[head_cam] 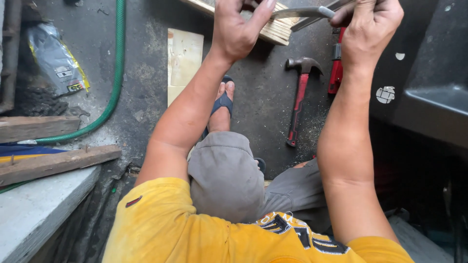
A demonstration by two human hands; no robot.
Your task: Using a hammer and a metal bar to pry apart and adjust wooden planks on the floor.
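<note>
Gripping a thin metal strip [304, 11] between our left hand [237, 27] and right hand [369, 24], both pinched shut on it, long axis running left-right.

Both hands on a metal strip
Our left hand [237, 30] and right hand [369, 27] pinch a grey metal strip [302, 12]; red-handled hammer [300, 95] lies on the floor below.

Single head-worn view, looking steeply down the person's own yellow-shirted chest and grey-shorted knees to the dark concrete floor [263, 97]. Both forearms run up the frame; left hand [239, 29] and right hand [370, 24] sit close at the top edge, partly cropped. Red-handled claw hammer [300, 97] lies on the floor below the right hand. No second view to overlap.
</note>
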